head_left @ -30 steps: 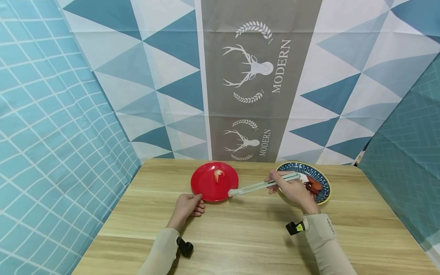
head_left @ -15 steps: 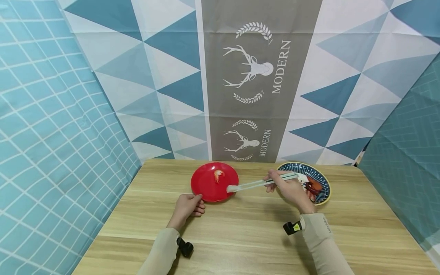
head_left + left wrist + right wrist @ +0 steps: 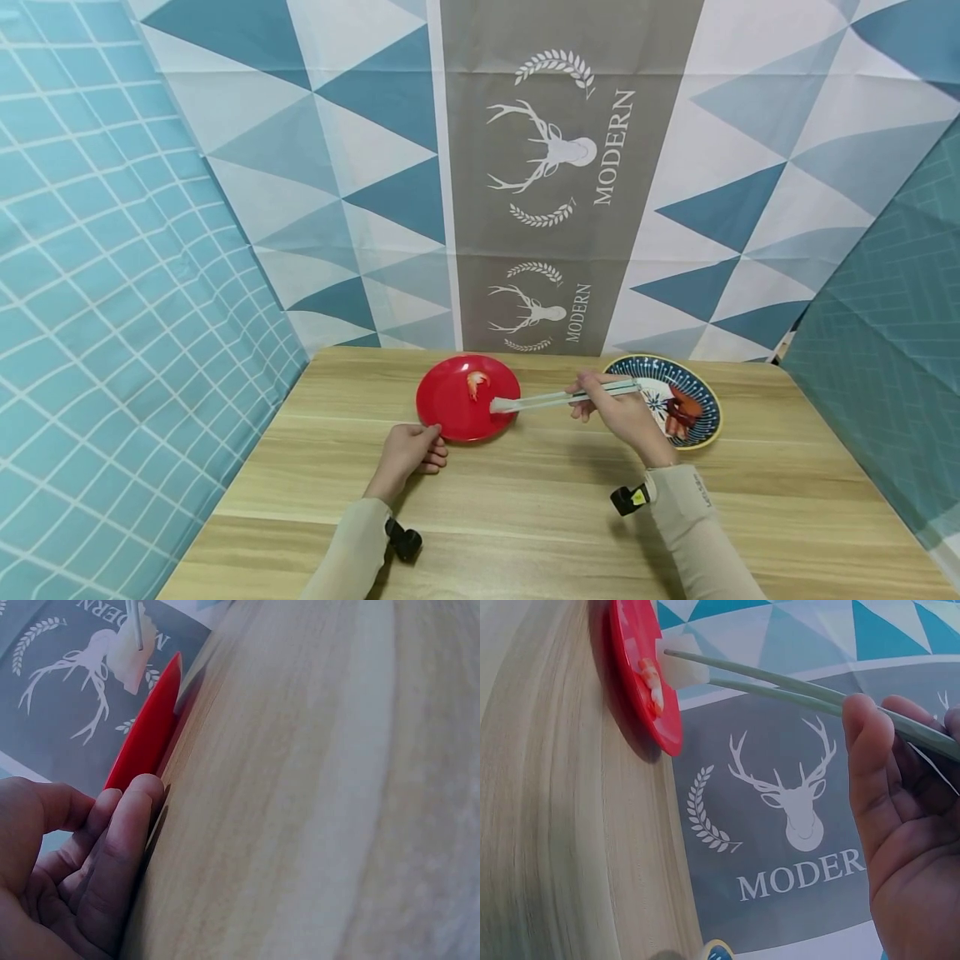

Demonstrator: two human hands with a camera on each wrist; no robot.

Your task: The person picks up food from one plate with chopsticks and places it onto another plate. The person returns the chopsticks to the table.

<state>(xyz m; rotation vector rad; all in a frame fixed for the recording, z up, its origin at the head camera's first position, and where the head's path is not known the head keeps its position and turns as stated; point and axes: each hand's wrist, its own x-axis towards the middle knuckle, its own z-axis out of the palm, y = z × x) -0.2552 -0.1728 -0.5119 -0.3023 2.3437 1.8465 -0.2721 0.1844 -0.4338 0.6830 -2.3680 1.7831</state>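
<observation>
My left hand (image 3: 408, 454) pinches the near-left rim of a red plate (image 3: 442, 408). In the left wrist view the fingers (image 3: 124, 840) curl at the edge of that plate. An orange-and-white shrimp (image 3: 477, 385) lies on the plate. My right hand (image 3: 628, 419) holds pale green chopsticks (image 3: 547, 401), pointing left. Their tips grip a whitish, translucent piece of food (image 3: 686, 664), which hangs over the right part of the plate, clear of its surface in the left wrist view.
A deep oval dish (image 3: 708, 417) with a blue patterned rim stands to the right, partly behind the right hand. Reddish-brown food pieces (image 3: 682, 408) lie in it. The wooden table (image 3: 525, 517) meets a patterned cloth backdrop (image 3: 525, 167) at its far edge.
My right hand has moved left, carrying the chopsticks and the whitish piece from the plate's right rim farther over the plate. The left hand and plate have stayed put.
</observation>
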